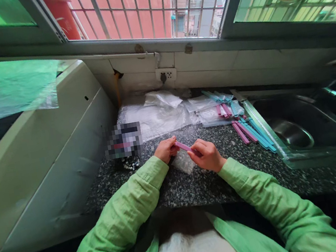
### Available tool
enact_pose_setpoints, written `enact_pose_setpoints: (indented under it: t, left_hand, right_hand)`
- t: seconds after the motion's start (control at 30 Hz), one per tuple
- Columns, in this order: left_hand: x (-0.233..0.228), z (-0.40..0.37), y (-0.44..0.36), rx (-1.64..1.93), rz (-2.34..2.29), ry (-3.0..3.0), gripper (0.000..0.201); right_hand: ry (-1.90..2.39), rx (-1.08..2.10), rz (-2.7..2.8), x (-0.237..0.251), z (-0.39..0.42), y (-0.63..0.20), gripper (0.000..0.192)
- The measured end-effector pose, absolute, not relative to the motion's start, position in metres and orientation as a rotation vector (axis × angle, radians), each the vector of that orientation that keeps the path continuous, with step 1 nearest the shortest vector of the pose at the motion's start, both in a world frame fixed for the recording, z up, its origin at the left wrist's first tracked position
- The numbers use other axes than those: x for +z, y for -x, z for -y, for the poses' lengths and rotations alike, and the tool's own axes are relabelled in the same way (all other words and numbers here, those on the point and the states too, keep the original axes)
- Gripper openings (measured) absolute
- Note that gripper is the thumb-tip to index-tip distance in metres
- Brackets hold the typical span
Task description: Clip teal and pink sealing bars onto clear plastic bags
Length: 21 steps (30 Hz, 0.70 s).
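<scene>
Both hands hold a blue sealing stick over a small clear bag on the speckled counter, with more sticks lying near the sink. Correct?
Not quite: the sealing stick held between the left hand and right hand is pink, not blue, as the head view shows. It is over the small clear bag on the speckled counter, with more sticks near the sink.

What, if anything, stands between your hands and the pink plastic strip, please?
Nothing visible: the left hand and right hand each grip an end of the pink plastic strip above the small clear plastic bag.

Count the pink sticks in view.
About 5: one pink stick held between left hand and right hand; two in the pile; two on the counter. Others may be hidden.
</scene>
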<state>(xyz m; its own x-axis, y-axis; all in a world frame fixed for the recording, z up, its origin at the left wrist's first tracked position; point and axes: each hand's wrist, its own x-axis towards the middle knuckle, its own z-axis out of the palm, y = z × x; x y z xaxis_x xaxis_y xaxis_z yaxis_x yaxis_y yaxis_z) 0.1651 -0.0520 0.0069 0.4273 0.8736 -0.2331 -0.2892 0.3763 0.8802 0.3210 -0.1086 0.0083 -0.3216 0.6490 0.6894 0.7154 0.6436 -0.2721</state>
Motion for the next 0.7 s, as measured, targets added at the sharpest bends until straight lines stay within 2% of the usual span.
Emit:
enact_pose_setpoints:
  t: [0.5, 0.7]
  left_hand:
    - [0.008, 0.048, -0.163, 0.735, -0.810, -0.987, 0.050]
    - [0.006, 0.046, -0.156, 0.716, -0.703, -1.206, 0.039]
  right_hand:
    - [1.103, -0.096, 2.039, 0.006, 0.105, -0.324, 0.014]
    - [1.095, -0.089, 2.003, 0.007, 0.104, -0.327, 0.012]
